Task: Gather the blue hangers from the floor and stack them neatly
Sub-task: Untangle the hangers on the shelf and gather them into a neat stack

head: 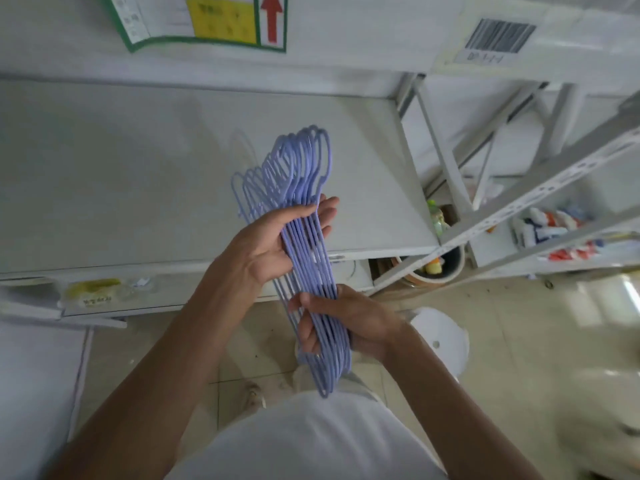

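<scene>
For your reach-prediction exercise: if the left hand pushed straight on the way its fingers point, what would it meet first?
The left hand already holds the bundle of blue hangers, fingers pointing up and right. Beyond them, it would probably meet the white shelf top, though depth is unclear.

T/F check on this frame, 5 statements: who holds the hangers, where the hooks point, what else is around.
1. Both hands hold the bundle of blue hangers. True: the left hand grips it higher up, the right hand nearer the body.
2. The hanger hooks point toward the person. False: they fan out at the far end, over the white shelf.
3. The hangers lie flat on the shelf. False: they are held in the air.
4. A barcode label sits on the rack at upper right. True.
5. The sign's arrow is green. False: it is red.
</scene>
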The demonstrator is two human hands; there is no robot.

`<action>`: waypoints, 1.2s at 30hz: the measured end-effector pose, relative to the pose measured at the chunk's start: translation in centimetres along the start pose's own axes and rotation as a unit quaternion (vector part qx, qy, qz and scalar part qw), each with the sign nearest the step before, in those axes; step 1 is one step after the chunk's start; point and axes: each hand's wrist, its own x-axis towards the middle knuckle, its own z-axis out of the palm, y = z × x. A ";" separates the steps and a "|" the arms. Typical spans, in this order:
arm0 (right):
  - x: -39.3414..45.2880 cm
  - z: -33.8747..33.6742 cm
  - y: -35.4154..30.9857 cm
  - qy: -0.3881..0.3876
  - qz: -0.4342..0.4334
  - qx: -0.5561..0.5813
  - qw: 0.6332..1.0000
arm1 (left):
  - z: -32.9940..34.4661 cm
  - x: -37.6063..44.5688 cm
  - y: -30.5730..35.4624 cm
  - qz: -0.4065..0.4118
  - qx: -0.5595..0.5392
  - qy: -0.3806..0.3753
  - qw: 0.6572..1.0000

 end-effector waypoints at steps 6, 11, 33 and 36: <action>-3.9 2.1 4.3 0.042 -0.062 -0.101 0.992 | -3.6 -0.5 2.4 -0.081 -0.002 -0.062 0.995; -4.6 2.8 7.2 0.052 -0.100 -0.098 0.989 | -3.3 -1.3 0.8 -0.056 0.078 -0.074 0.993; 14.3 -14.0 -9.0 -0.067 -0.090 -0.215 0.970 | -0.5 16.0 10.7 0.139 0.151 0.152 0.967; 15.8 -15.4 -8.5 -0.090 -0.073 -0.206 0.972 | -2.3 17.2 9.5 0.176 0.136 0.135 0.966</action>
